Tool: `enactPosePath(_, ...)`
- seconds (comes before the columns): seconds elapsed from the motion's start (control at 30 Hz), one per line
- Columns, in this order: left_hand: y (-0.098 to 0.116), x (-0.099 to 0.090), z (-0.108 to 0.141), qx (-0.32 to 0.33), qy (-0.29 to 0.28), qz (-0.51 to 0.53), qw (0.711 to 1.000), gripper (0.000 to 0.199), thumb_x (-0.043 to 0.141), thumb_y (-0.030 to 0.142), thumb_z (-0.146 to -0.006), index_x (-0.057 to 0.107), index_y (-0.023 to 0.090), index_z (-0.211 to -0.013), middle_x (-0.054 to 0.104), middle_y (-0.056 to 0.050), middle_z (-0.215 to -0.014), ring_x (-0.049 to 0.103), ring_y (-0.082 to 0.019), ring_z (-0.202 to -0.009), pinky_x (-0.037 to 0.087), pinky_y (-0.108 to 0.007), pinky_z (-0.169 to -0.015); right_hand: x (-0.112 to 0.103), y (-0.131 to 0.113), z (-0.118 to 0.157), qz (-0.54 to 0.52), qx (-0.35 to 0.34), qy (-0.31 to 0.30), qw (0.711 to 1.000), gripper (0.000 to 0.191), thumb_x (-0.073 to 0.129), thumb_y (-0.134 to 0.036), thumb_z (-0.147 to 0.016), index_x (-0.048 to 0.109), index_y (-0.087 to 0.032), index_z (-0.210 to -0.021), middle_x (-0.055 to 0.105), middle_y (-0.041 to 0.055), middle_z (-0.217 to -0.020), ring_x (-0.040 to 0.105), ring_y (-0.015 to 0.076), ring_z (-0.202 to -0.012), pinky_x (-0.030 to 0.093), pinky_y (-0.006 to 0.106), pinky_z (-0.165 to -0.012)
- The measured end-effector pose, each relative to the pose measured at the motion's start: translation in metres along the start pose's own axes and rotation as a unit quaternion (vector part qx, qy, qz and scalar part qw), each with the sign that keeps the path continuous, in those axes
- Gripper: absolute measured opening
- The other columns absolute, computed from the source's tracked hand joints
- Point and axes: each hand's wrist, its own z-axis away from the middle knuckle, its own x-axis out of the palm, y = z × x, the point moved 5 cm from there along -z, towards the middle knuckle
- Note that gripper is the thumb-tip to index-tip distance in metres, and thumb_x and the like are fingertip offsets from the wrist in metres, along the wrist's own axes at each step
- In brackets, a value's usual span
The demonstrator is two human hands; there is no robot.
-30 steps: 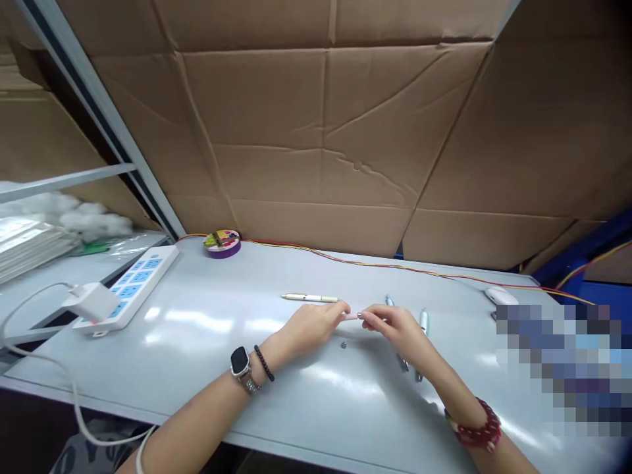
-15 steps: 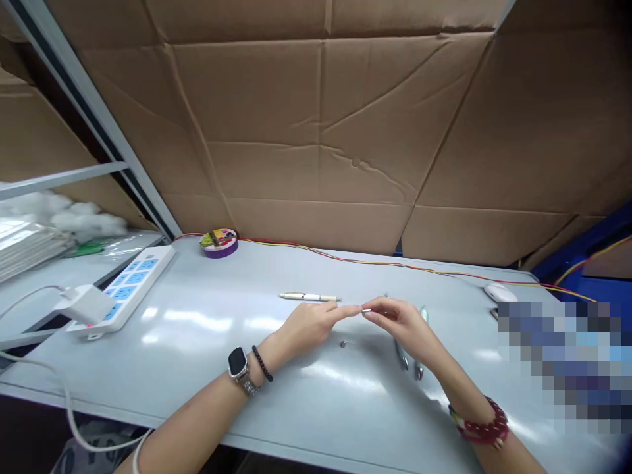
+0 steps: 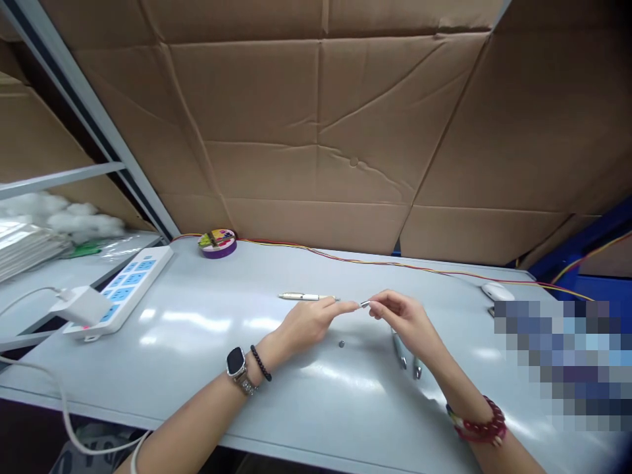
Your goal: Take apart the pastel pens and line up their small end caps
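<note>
A small silver metal tube (image 3: 365,304), too small to name exactly, is pinched between the thumb and index finger of my right hand (image 3: 405,321). From the other side, my left hand (image 3: 307,324) reaches in with its index finger stretched out, the fingertip at the tube's end. A white pen (image 3: 307,297) lies just behind my left hand. On the table below the fingers rests a tiny metal piece (image 3: 342,343). Two pens, one pale green (image 3: 399,350) and another (image 3: 417,368), lie partly hidden under my right hand.
A white power strip (image 3: 129,289) with a plugged-in charger (image 3: 83,308) stands at the left. At the back are a purple tape roll (image 3: 218,244) and red and yellow wires (image 3: 355,262). A white mouse (image 3: 498,291) sits at the right, beside a blurred-out area. Cardboard (image 3: 276,118) walls the back.
My right hand has drawn slightly up and back, and the metal tube now tilts with its right end higher. My left hand has hardly moved.
</note>
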Motion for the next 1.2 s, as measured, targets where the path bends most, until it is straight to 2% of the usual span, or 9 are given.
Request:
enactPosePath(0.1,0.0,-0.001,0.0,0.008,0.012,0.002,1.0,0.054,0.028,0.004,-0.087,0.047,0.03,-0.129,0.062,-0.002,-0.099,0.058,-0.015,-0.08,0.045,-0.024,-0.071,-0.005,0.001,-0.001,-0.008,-0.007,0.031,0.999,0.029,0.052,-0.048,-0.086,0.057,-0.02,-0.078,0.061,0.0015,-0.071,0.06,0.0168,-0.071,0.049,0.028,-0.068)
enactPosePath(0.27,-0.001,0.003,0.0,0.003,-0.009,-0.062,0.998,0.056,0.032,0.003,-0.083,0.049,0.03,-0.127,0.058,-0.001,-0.083,0.053,-0.014,-0.067,0.041,-0.021,-0.06,0.013,-0.002,0.001,-0.027,-0.005,-0.046,0.999,0.026,0.054,-0.046,-0.085,0.059,-0.021,-0.09,0.066,0.0037,-0.086,0.063,0.019,-0.082,0.051,0.031,-0.075)
enactPosePath(0.4,0.001,0.005,-0.001,0.002,-0.02,-0.077,0.997,0.057,0.034,0.002,-0.082,0.05,0.032,-0.127,0.056,-0.001,-0.079,0.051,-0.015,-0.064,0.039,-0.022,-0.058,0.015,-0.004,0.002,-0.012,0.003,-0.031,0.999,0.024,0.057,-0.044,-0.083,0.063,-0.021,-0.081,0.067,0.0028,-0.08,0.063,0.0187,-0.076,0.05,0.031,-0.071)
enactPosePath(0.5,0.003,0.002,-0.001,0.003,-0.012,-0.039,0.999,0.056,0.032,0.002,-0.083,0.05,0.031,-0.127,0.059,-0.001,-0.084,0.055,-0.016,-0.068,0.043,-0.024,-0.062,0.006,-0.003,0.002,-0.017,0.007,-0.02,1.0,0.023,0.06,-0.044,-0.081,0.064,-0.021,-0.082,0.067,0.0031,-0.079,0.063,0.019,-0.075,0.05,0.031,-0.07)
enactPosePath(0.7,-0.003,-0.005,0.001,0.015,0.046,0.076,0.996,0.044,0.027,0.009,-0.093,0.049,0.029,-0.125,0.063,-0.002,-0.112,0.06,-0.017,-0.097,0.046,-0.028,-0.084,-0.031,0.006,-0.001,-0.012,0.028,0.081,0.996,0.026,0.061,-0.045,-0.079,0.063,-0.02,-0.084,0.068,0.0044,-0.078,0.064,0.0207,-0.076,0.05,0.032,-0.069)
enactPosePath(0.8,-0.006,-0.007,0.002,-0.005,0.093,0.123,0.988,0.035,0.025,0.019,-0.098,0.044,0.025,-0.127,0.063,-0.004,-0.112,0.061,-0.016,-0.093,0.047,-0.029,-0.081,-0.016,0.005,0.0,0.086,0.011,-0.009,0.996,0.018,0.056,-0.038,-0.083,0.065,-0.022,-0.081,0.068,0.0038,-0.08,0.063,0.0211,-0.075,0.049,0.034,-0.068)
enactPosePath(0.93,-0.01,-0.008,0.003,-0.05,0.135,0.138,0.98,0.033,0.023,0.03,-0.099,0.039,0.019,-0.125,0.063,-0.004,-0.086,0.057,-0.015,-0.068,0.046,-0.028,-0.065,0.022,0.002,0.009,0.142,-0.032,-0.144,0.979,0.016,0.054,-0.019,-0.079,0.068,-0.027,-0.079,0.069,0.0017,-0.082,0.062,0.0205,-0.073,0.049,0.035,-0.067)
enactPosePath(1.1,-0.01,-0.015,0.002,-0.047,0.173,0.167,0.969,0.028,0.03,0.032,-0.099,0.045,0.02,-0.118,0.061,-0.005,-0.097,0.059,-0.015,-0.081,0.048,-0.028,-0.072,0.039,0.001,0.016,0.215,-0.033,-0.193,0.957,0.027,0.045,-0.01,-0.078,0.069,-0.023,-0.079,0.068,0.0024,-0.079,0.059,0.0175,-0.067,0.046,0.032,-0.063)
enactPosePath(1.2,-0.01,-0.015,-0.002,-0.043,0.156,0.107,0.981,0.026,0.034,0.031,-0.098,0.051,0.02,-0.114,0.065,-0.004,-0.101,0.061,-0.017,-0.09,0.046,-0.03,-0.08,0.039,-0.002,0.018,0.261,-0.015,-0.2,0.944,0.028,0.04,-0.006,-0.075,0.064,-0.021,-0.072,0.062,0.0001,-0.067,0.052,0.0137,-0.058,0.039,0.026,-0.054)
